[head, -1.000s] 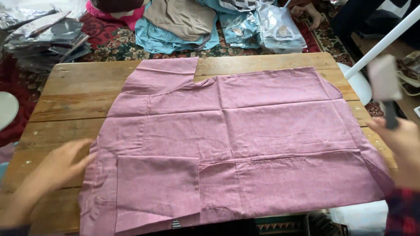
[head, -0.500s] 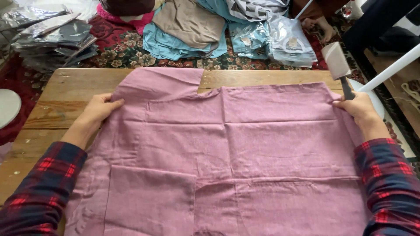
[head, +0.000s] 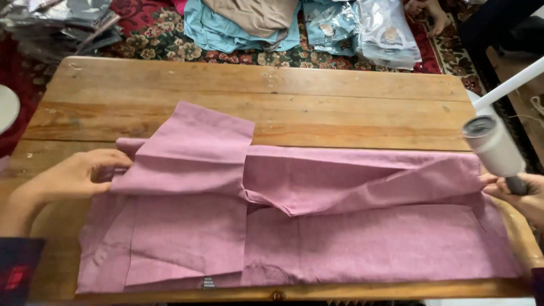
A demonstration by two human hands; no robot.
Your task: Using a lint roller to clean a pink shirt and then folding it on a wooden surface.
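Seen from the head camera: pink woven cloth garment (head: 317, 226) spread across the near half of a worn wooden plank table (head: 283, 90), upper part folded down toward the near edge, hem reaching almost to the table's front lip. Left hand (head: 76, 175) pinching the folded left edge, fingers closed on cloth. Right hand (head: 518, 192) at the right edge, wrapped around a white lint roller (head: 493, 146) and touching the cloth. Bare planks beyond the fold; folded teal and tan clothes (head: 243, 22) and clear plastic packets (head: 385, 31) on the patterned rug past the far edge.
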